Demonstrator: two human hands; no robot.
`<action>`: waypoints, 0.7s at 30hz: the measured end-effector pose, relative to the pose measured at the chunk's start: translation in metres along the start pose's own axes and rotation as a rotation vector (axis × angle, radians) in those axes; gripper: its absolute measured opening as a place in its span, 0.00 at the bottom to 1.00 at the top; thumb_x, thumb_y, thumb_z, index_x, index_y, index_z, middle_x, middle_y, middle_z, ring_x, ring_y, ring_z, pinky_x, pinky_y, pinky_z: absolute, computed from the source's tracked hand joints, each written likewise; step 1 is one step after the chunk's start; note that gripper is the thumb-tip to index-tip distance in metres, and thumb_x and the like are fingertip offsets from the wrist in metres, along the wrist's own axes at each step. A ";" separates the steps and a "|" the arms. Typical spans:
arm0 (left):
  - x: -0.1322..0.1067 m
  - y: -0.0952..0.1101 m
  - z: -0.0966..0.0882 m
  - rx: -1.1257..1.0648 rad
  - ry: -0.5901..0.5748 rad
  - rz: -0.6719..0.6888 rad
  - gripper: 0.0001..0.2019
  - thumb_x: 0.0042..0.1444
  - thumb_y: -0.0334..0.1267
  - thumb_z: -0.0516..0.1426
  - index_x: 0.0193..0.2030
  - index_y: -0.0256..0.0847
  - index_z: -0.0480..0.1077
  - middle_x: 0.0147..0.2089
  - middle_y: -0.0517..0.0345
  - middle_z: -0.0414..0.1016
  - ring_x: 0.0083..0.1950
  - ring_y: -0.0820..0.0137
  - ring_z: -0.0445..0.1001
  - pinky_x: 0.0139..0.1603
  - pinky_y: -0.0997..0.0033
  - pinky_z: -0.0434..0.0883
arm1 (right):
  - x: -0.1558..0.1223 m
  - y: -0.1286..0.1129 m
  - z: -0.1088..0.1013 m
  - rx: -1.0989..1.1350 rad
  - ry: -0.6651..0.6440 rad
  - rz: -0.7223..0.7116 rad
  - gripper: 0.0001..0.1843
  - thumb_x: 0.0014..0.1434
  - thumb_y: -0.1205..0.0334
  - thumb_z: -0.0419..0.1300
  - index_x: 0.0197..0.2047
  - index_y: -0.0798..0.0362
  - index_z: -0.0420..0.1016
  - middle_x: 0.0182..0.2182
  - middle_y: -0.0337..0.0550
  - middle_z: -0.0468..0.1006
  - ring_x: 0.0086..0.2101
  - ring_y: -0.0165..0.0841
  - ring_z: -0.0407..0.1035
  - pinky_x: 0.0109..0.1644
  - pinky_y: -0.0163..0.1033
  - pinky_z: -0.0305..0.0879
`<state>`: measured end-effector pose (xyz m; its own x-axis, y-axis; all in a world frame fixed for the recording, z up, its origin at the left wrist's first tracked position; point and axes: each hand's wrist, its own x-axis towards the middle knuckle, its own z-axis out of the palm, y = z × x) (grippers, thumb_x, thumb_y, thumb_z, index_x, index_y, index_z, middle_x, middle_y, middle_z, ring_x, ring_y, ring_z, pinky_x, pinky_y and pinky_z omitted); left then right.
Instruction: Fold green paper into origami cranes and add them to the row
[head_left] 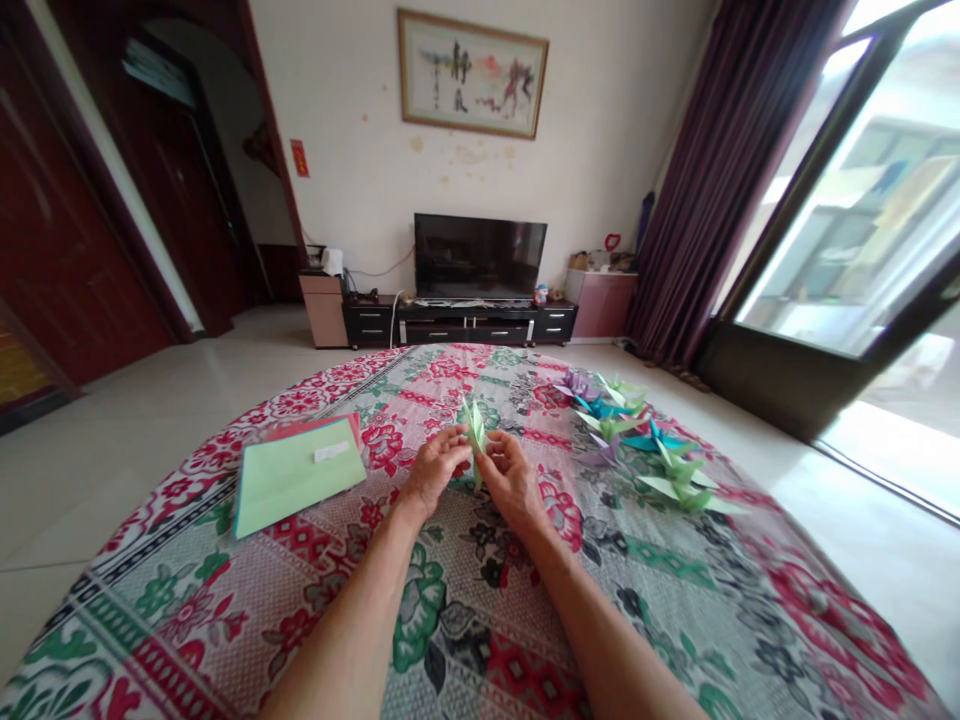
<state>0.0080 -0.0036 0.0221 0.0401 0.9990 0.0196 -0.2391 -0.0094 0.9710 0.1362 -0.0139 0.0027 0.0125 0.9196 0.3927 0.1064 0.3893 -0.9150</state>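
Both hands meet over the middle of the table and pinch a small folded piece of light green paper (475, 430) that stands upright between them. My left hand (435, 470) grips its left side with curled fingers. My right hand (511, 478) grips its right side, thumb and fingers pressed together. To the left lies a stack of paper sheets (296, 472), light green on top with red and blue edges under it.
A round table under a floral cloth (465, 600) fills the foreground. Several folded paper cranes (645, 445) in green, blue and purple lie at the right. Beyond stand a TV (480, 255) on a low cabinet, a curtain and a glass door at right.
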 end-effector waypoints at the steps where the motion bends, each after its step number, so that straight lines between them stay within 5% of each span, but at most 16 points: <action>1: 0.000 0.000 0.000 0.009 0.011 0.004 0.21 0.40 0.38 0.61 0.45 0.40 0.71 0.37 0.58 0.76 0.28 0.77 0.70 0.29 0.77 0.65 | -0.001 -0.001 0.000 0.001 -0.008 0.005 0.17 0.54 0.54 0.56 0.45 0.52 0.63 0.30 0.37 0.72 0.25 0.26 0.68 0.25 0.30 0.61; 8: -0.001 -0.003 0.001 0.036 -0.107 0.025 0.17 0.43 0.40 0.61 0.41 0.39 0.74 0.28 0.62 0.73 0.28 0.75 0.68 0.31 0.77 0.65 | -0.004 -0.013 -0.001 -0.097 -0.057 0.011 0.09 0.55 0.56 0.55 0.36 0.53 0.67 0.24 0.35 0.72 0.21 0.24 0.63 0.23 0.29 0.56; 21: -0.002 -0.001 0.000 0.095 -0.156 0.093 0.18 0.45 0.46 0.61 0.42 0.39 0.75 0.26 0.63 0.72 0.27 0.76 0.65 0.30 0.77 0.62 | 0.000 -0.011 -0.010 -0.027 -0.017 0.011 0.17 0.55 0.50 0.55 0.36 0.54 0.78 0.30 0.41 0.77 0.33 0.33 0.68 0.39 0.36 0.63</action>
<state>0.0085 -0.0053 0.0211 0.1741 0.9748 0.1394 -0.1568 -0.1123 0.9812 0.1449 -0.0183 0.0139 -0.0033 0.9247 0.3808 0.1335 0.3778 -0.9162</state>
